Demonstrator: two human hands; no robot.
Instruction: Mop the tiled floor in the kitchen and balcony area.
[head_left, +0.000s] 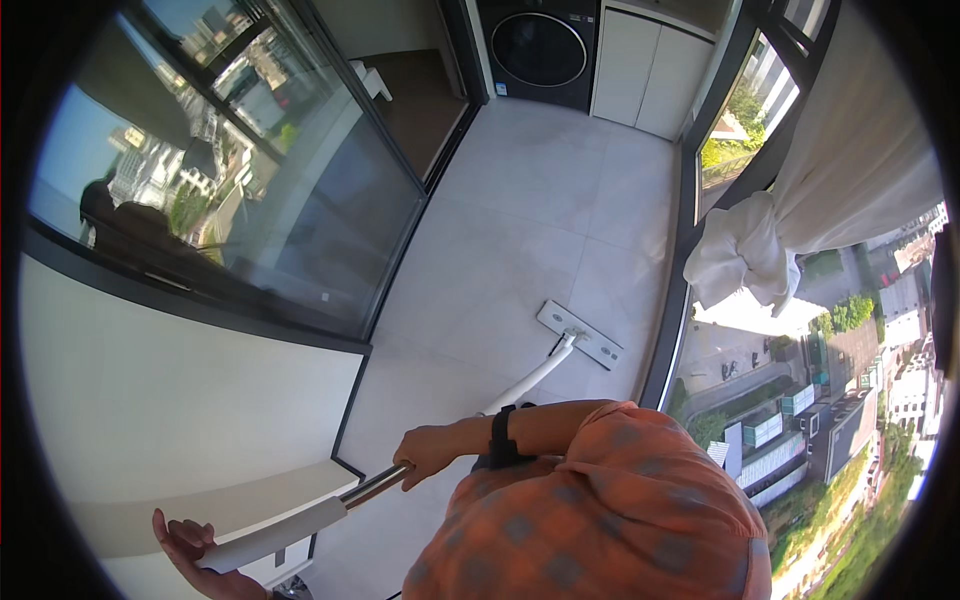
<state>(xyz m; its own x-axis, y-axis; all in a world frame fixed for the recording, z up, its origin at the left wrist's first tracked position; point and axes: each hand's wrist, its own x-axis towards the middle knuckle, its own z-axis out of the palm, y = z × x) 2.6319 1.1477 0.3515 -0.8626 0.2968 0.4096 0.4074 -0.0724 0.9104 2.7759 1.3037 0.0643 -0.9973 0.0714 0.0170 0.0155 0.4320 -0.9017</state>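
A flat mop crosses the view, its white rectangular head (579, 335) lying on the pale tile floor. Its handle (281, 534) has a bare metal tube and a light grey sleeve towards the top end. My right hand (435, 453), with a black band on the wrist, is closed around the metal tube. At lower left my left hand (196, 559) holds the top end of the sleeve loosely, one finger stretched out and others curled. My orange checked sleeve and shoulder hide the floor beneath.
Left stand a glass sliding door (300, 187) and a white wall (187, 390). A dark front-loading washing machine (538, 49) and white cabinets (649, 71) are at the far end. Along the right, a knotted white curtain (750, 251) hangs by the window frame (681, 262).
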